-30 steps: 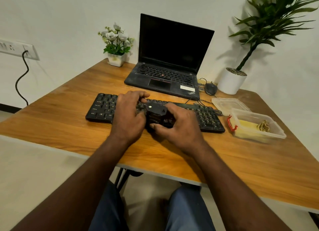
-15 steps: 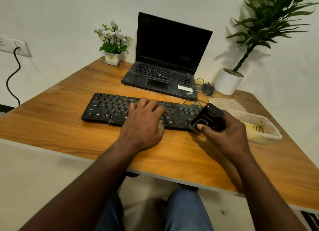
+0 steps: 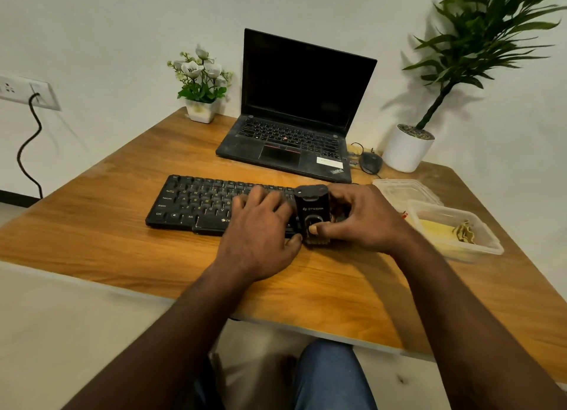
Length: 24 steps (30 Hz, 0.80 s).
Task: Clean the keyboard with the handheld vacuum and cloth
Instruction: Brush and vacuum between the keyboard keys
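The black keyboard (image 3: pixel 199 204) lies across the middle of the frame on the wooden table (image 3: pixel 92 241), its long side running left to right. The person's left hand (image 3: pixel 260 228) rests palm down on the keyboard's middle, with the fingers nearly straight, slightly spread over the keys and holding nothing. Its thumb reaches past the keyboard's near edge to the table.

Just to the right of it in the frame, the right hand (image 3: pixel 365 219) grips the handheld vacuum (image 3: pixel 313 210), a small black block standing on the right part of the keyboard. The thumb is pressed against the vacuum's near face, low down. The other fingers curl round its far and right sides, so the body sits between thumb and fingers. The vacuum's lower end is at the keyboard's near edge, close to the left thumb; whether the two touch cannot be told.

Toward the right edge of the frame stands a clear plastic container (image 3: pixel 454 228) with something pale yellow (image 3: pixel 435 228) inside. Its lid (image 3: pixel 405 192) lies just behind it.

Above the keyboard in the frame sits an open laptop (image 3: pixel 300 109) with a dark screen, with a mouse (image 3: pixel 371 162) to its right. A small flower pot (image 3: pixel 201 84) stands to the laptop's left, and a tall plant in a white pot (image 3: pixel 406 150) at the upper right. A wall socket (image 3: pixel 27 92) with a black cable is at the left edge.
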Motion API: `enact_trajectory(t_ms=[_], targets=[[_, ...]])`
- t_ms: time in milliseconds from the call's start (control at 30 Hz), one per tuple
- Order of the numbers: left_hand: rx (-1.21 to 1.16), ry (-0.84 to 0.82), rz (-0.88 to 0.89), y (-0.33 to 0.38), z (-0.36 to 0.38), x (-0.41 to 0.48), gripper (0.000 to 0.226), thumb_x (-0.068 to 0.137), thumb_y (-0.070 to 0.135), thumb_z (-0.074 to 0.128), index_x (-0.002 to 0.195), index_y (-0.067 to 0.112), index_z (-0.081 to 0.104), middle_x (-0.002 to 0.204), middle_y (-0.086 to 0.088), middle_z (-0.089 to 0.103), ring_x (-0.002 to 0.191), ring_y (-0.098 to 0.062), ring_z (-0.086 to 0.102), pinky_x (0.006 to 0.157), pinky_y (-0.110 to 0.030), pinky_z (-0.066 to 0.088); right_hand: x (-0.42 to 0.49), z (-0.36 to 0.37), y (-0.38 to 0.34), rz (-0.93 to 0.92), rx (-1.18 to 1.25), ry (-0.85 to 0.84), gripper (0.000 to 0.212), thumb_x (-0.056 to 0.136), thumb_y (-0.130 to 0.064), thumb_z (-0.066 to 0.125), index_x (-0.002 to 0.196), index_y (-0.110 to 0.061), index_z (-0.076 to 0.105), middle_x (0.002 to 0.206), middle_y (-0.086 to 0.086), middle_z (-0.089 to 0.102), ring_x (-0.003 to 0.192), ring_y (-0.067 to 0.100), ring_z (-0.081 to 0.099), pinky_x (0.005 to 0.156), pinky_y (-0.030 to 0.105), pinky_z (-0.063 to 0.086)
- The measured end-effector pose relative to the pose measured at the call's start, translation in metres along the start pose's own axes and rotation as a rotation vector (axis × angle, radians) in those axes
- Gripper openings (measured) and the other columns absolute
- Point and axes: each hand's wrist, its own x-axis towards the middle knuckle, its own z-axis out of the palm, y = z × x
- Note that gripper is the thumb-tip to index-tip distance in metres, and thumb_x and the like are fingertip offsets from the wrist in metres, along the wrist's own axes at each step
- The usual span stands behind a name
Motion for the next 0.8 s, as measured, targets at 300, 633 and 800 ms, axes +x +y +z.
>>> enact_trajectory(t_ms=[300,633,800], targets=[[-0.028,-0.001,-0.049,-0.002,-0.004,-0.001,0.055,0.088,0.067,0.054,0.129,0.03,0.052,0.128,0.008,0.052,0.124,-0.018,0.033,0.103,-0.044,0.032,0.012,-0.019,-0.005,0.045,0.015,-0.21,0.041,0.077,-0.023,0.09,0.114,-0.027,0.074,0.101,-0.009,0.077,0.092,0.009,0.073,0.084,0.039,0.062],[-0.087,0.038,-0.146,-0.006,-0.003,-0.001,0.065,0.082,0.073,0.061,0.126,0.027,0.051,0.128,0.007,0.059,0.12,-0.019,0.037,0.098,-0.045,0.033,0.024,0.003,-0.015,-0.015,-0.03,-0.079,0.045,0.078,-0.024,0.089,0.119,-0.029,0.071,0.102,-0.013,0.074,0.094,0.003,0.07,0.08,0.028,0.06],[-0.099,0.037,-0.124,-0.008,-0.002,0.0,0.07,0.077,0.074,0.066,0.126,0.026,0.051,0.126,0.006,0.06,0.115,-0.019,0.038,0.094,-0.045,0.033,0.023,-0.011,-0.014,-0.006,0.032,-0.098,0.046,0.078,-0.022,0.09,0.115,-0.037,0.068,0.101,-0.014,0.075,0.095,0.004,0.071,0.081,0.028,0.06]])
